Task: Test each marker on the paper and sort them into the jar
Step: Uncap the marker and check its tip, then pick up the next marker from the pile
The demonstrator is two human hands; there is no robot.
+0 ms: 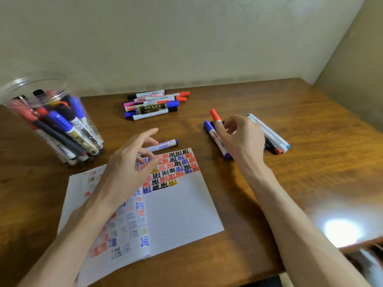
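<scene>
My right hand (240, 135) pinches a red-capped marker (215, 116) and lifts it from a small pile of markers (271, 137) at the right. A blue-capped marker (215, 139) lies just left of that hand. My left hand (128, 164) hovers open above the paper (182, 206), which is covered with red, blue and black test marks. A blue marker (163, 145) lies beyond the paper's far edge, partly behind my left fingers. The clear plastic jar (51, 121) at the far left holds several markers.
Another pile of several markers (154, 104) lies at the back middle of the wooden table (310, 172). A wall runs close behind the table and along its right side. The table's front edge is at the lower right, with a bright glare spot.
</scene>
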